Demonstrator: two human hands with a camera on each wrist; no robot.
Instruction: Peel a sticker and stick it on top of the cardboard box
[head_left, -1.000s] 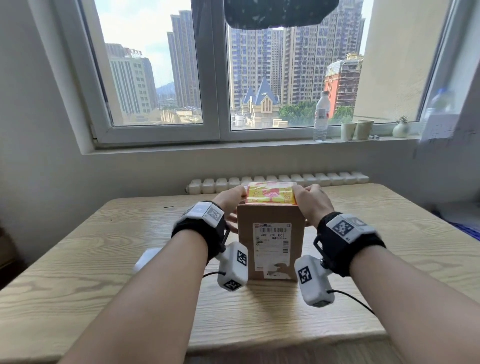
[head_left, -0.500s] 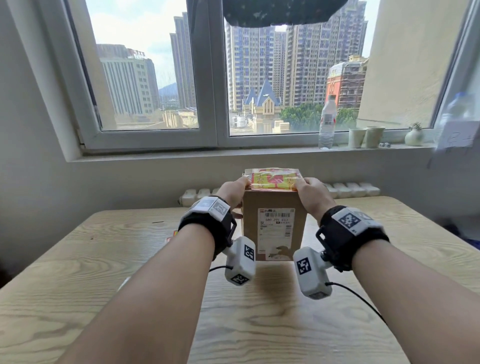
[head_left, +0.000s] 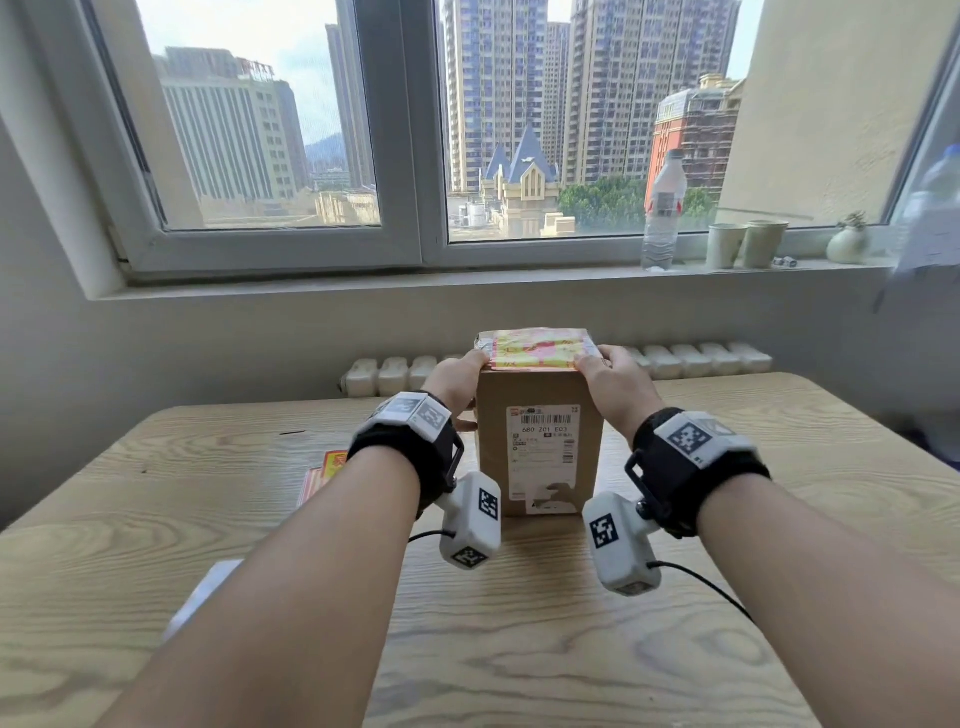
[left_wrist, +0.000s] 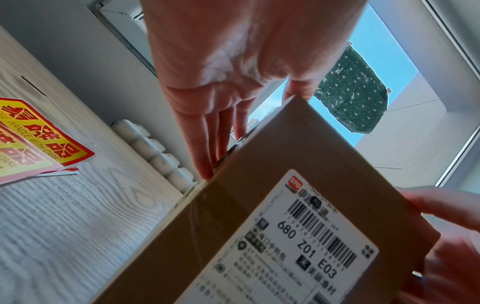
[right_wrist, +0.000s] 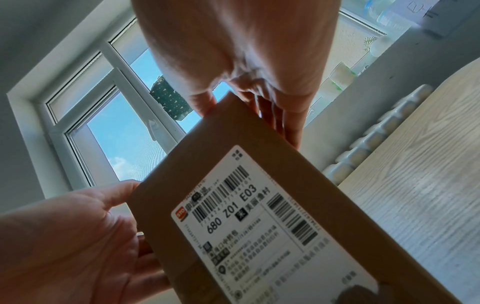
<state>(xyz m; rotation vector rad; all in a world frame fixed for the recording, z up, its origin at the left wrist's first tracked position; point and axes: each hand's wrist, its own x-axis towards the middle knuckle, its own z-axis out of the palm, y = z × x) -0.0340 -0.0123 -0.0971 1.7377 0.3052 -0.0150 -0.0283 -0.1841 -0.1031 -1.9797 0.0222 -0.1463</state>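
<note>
Both grips hold the box (head_left: 540, 447) by its upper sides.
Your left hand (head_left: 457, 382) and right hand (head_left: 613, 387) lie flat-fingered against it; sticker (head_left: 537, 349) sits on top, box upright on worktop (head_left: 519, 649).

Head view looks forward-down over table; wrist views close, upward; all share cardboard box (head_left: 540, 447).

Windowsill (head_left: 363, 286) — bottle (head_left: 662, 208), cups (head_left: 745, 244).

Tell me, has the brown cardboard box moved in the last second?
Yes: the brown cardboard box now stands farther back, closer to the white radiator.
</note>
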